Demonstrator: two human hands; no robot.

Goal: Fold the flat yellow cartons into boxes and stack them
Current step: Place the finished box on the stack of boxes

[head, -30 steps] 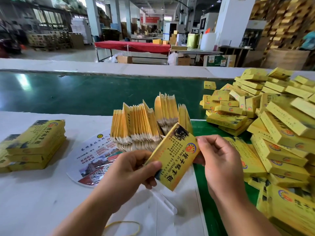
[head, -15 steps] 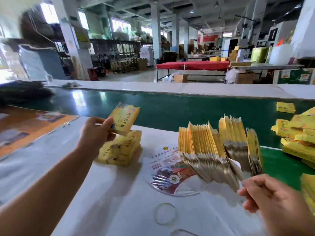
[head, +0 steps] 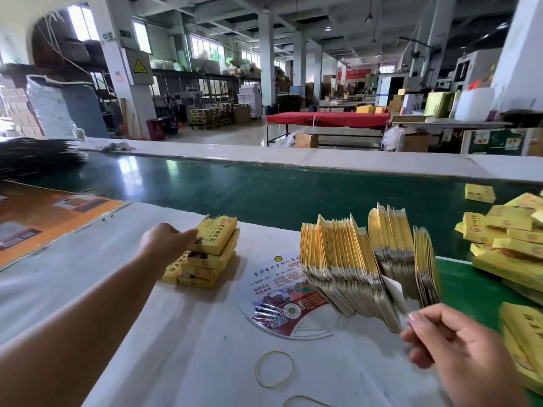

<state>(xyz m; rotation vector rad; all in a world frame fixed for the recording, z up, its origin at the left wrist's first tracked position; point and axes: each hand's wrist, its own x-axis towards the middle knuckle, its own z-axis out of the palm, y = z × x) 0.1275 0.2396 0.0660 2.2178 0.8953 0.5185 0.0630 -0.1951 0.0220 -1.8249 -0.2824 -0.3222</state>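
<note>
My left hand (head: 166, 242) reaches out and grips the near end of a folded yellow box (head: 217, 234), which lies on top of a small stack of folded boxes (head: 205, 267) on the white table (head: 88, 283). A fanned bundle of flat yellow cartons (head: 352, 259) stands on edge right of centre. At its near edge my right hand (head: 458, 353) pinches the white flap of a flat carton (head: 392, 292) between thumb and fingertips; that spot is blurred.
A round printed card (head: 279, 301) lies under the bundle, with a rubber band (head: 273, 368) in front of it. A loose heap of folded yellow boxes (head: 505, 239) fills the right side. The green conveyor belt (head: 264, 189) runs behind. An orange printed sheet (head: 44, 212) lies far left.
My left hand carried the folded box left and set it down on the stack. My right hand let go of that box and moved to the flat cartons. The view swung left.
</note>
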